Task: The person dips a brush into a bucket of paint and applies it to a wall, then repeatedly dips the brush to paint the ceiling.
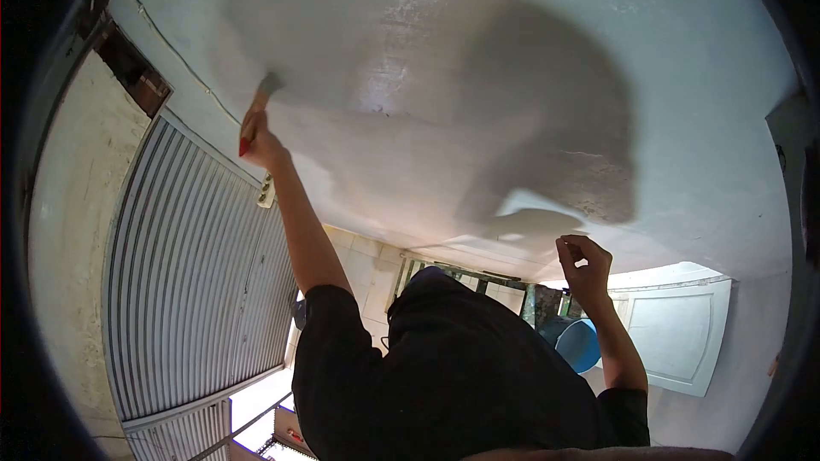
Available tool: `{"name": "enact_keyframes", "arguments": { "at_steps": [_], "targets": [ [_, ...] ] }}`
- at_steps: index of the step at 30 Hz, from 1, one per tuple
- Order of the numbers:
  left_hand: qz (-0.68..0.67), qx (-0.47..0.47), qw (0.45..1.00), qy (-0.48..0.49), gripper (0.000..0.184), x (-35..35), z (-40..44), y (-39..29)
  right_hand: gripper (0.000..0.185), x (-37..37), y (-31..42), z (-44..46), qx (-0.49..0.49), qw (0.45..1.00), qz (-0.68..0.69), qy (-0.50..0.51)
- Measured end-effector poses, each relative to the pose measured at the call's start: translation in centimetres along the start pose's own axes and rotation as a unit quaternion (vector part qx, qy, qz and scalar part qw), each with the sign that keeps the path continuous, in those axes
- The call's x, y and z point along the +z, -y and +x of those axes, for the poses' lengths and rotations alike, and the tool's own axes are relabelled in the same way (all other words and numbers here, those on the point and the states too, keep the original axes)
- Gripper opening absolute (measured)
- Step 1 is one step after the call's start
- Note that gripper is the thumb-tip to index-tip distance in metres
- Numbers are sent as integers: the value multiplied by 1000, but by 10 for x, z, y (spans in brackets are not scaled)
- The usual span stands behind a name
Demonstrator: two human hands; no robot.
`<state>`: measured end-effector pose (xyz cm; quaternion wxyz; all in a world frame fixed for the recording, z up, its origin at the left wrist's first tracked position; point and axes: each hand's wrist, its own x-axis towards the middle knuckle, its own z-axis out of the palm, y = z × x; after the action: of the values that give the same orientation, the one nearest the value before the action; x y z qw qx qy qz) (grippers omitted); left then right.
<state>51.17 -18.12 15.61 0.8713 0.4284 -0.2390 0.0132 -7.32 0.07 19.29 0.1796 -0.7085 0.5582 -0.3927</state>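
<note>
In the head view, my left hand (pixel 263 141) is raised at the left, closed around a paintbrush (pixel 271 85). The brush has a red handle end below my fist, and its dark bristles point up at the pale wall (pixel 376 162); whether they touch it I cannot tell. My right hand (pixel 588 269) is lower on the right, thumb and fingers pinched into a loop. Anything between those fingertips is too small to make out. Shadows of my head and arms fall across the wall, which has rough, flaking patches on the right.
A ribbed metal shutter (pixel 201 265) stands at the left, with a cable (pixel 175 51) and a socket strip (pixel 266 192) near it. Below my right arm are a blue bucket (pixel 578 346) and a white door panel (pixel 679 337). A green-framed stand (pixel 504 286) is beneath me.
</note>
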Motion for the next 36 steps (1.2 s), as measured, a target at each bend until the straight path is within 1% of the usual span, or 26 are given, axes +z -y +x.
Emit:
{"name": "enact_keyframes", "arguments": {
  "at_steps": [1,3,5,6,8,9,11,13,15,17,18,19,20,21,22,23,25,26,27,28,29,32,33,34,35,36],
  "targets": [
    [12,15,999,-39,14,-2,9,-1,13,0,0,1,0,1000,0,-6],
    [52,-17,989,-140,19,-2,21,-3,13,1,1,2,-2,1000,-3,-13],
    [69,21,991,-114,20,-2,24,0,12,1,0,1,-2,1000,-6,-14],
    [69,21,991,-113,20,-1,20,5,12,2,-1,0,3,1000,2,-15],
    [63,24,997,-31,18,8,4,18,12,4,-3,0,7,1000,10,-18],
    [79,57,995,7,18,18,-15,8,12,4,-4,-1,8,1000,8,-19],
    [63,18,998,24,20,27,-51,-7,11,5,-6,-1,10,1000,6,-19],
    [83,-9,995,63,20,34,-90,-32,11,7,-5,0,21,1000,8,-12],
    [51,-23,993,103,18,31,-129,-27,11,10,-4,5,18,1000,8,-1],
    [36,-93,979,176,15,28,-178,-54,11,13,1,10,11,1000,9,12],
    [69,-120,961,241,14,19,-200,-58,10,15,6,13,17,999,14,26],
    [29,-164,951,262,10,23,-225,-73,10,18,10,16,22,999,19,41],
    [44,-62,926,370,8,16,-263,-70,11,22,12,16,6,999,23,47],
    [53,-85,913,395,12,27,-270,-91,11,22,21,19,-2,998,9,56],
    [0,-162,913,375,14,40,-276,-107,12,23,26,21,-9,998,25,54],
    [-5,-157,914,374,14,45,-270,-102,12,24,29,20,-11,998,40,54],
    [-46,-86,947,305,17,49,-251,-85,12,25,30,15,-16,998,42,53],
    [-8,-52,951,304,17,45,-232,-77,12,25,29,13,-16,997,44,55],
    [-2,-75,959,273,13,41,-216,-61,12,24,26,11,-17,997,43,54],
    [-17,-64,964,256,11,37,-197,-57,13,22,22,8,-15,998,41,46],
    [-12,-101,966,239,11,29,-180,-44,13,20,18,5,-11,998,39,38],
    [-32,-75,989,126,11,4,-125,-3,10,10,9,-2,17,999,24,20],
    [-20,-70,995,62,11,-1,-108,2,10,8,3,-4,20,999,25,18],
    [2,-56,998,21,11,-10,-89,17,8,7,-5,-5,17,999,30,6],
    [10,-56,996,-63,14,-12,-77,19,7,6,-9,-7,15,999,34,-5],
    [77,-42,991,-103,15,-17,-64,22,9,5,-8,-7,30,998,47,-23]
  ]
}}
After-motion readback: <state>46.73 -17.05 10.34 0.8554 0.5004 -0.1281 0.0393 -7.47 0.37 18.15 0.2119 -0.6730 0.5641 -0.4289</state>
